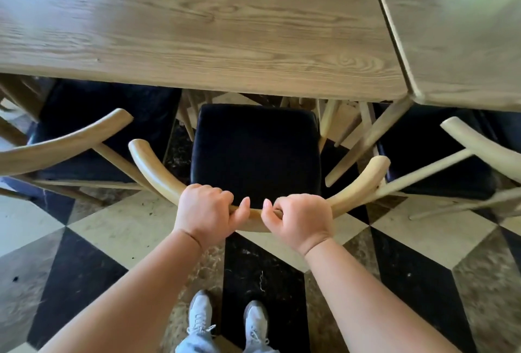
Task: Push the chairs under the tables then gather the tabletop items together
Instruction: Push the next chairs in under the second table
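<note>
A wooden chair with a black seat cushion (pixel 255 149) stands in front of me, the far edge of its seat just under the near edge of the long wooden table (pixel 197 28). My left hand (pixel 207 211) and my right hand (pixel 300 220) both grip the chair's curved backrest rail (pixel 152 166) near its middle, side by side. No tabletop items show on the part of the table in view.
A second wooden table (pixel 456 34) butts against the first at the right. Similar chairs stand on the left (pixel 84 133) and on the right (pixel 465 144), partly under the tables. The floor is checkered black and cream tile (pixel 112 228). My white shoes (pixel 228 321) are at the bottom.
</note>
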